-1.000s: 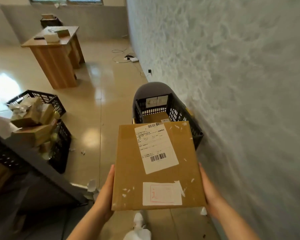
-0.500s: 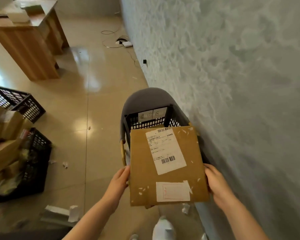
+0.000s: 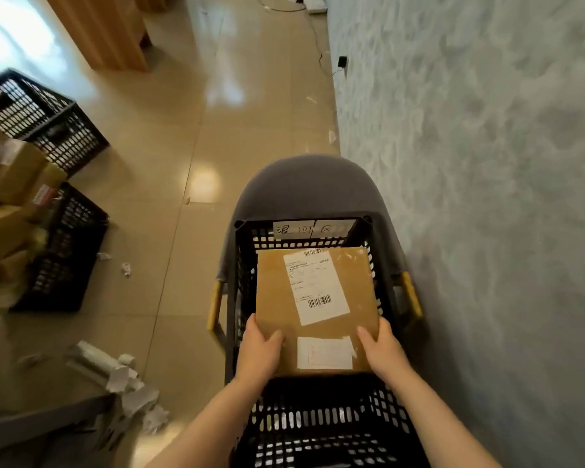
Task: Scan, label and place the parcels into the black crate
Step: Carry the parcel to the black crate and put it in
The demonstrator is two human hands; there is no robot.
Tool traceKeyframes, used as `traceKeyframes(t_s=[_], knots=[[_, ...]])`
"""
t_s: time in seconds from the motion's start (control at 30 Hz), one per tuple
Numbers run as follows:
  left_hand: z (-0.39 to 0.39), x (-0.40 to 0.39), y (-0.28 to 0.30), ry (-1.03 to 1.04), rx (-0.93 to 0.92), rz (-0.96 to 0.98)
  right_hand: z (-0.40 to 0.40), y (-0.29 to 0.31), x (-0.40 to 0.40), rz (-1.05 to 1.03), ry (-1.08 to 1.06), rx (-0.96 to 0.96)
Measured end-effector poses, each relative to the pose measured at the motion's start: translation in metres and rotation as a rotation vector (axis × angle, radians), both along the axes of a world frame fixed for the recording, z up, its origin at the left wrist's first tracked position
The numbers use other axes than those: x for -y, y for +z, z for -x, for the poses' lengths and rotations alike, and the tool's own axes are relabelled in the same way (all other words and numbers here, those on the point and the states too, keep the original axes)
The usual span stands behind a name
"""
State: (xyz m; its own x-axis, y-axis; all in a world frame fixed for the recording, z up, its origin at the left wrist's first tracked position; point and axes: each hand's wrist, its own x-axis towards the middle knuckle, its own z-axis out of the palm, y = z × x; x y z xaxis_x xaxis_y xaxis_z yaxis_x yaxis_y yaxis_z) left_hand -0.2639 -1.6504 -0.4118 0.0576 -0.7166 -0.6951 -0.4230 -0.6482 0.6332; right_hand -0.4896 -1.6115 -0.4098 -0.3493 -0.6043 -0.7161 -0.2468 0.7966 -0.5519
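Gripping the flat parcel (image 3: 318, 309) at its near corners with left hand (image 3: 260, 352) and right hand (image 3: 384, 352), long axis running away, inside the black crate (image 3: 304, 423) rim, ahead of both hands equally.

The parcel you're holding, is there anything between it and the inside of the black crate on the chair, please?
Nothing visible blocks it. The parcel is held by the left hand and right hand within the black crate's open top. What lies beneath the parcel is hidden.
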Motion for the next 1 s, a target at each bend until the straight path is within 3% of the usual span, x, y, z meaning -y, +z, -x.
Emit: traceKeyframes(t_s=[0.1, 0.37, 0.7, 0.83, 1.0], knots=[[0.014, 0.021, -0.023, 0.021, 0.104, 0.042, -0.002, -0.029, 0.022, -0.061, -0.010, -0.038], [0.022, 0.055, -0.080, -0.004, 0.116, 0.025, -0.005, -0.096, 0.058, -0.069, -0.100, -0.028], [0.026, 0.056, -0.098, -0.057, 0.196, 0.013, -0.008, -0.110, 0.072, -0.068, -0.037, -0.109], [0.023, 0.059, -0.077, -0.221, 0.271, 0.105, -0.014, -0.082, 0.080, -0.080, 0.049, -0.215], [0.020, 0.069, -0.035, -0.618, 0.362, 0.386, -0.021, -0.031, 0.069, 0.034, 0.191, -0.302]])
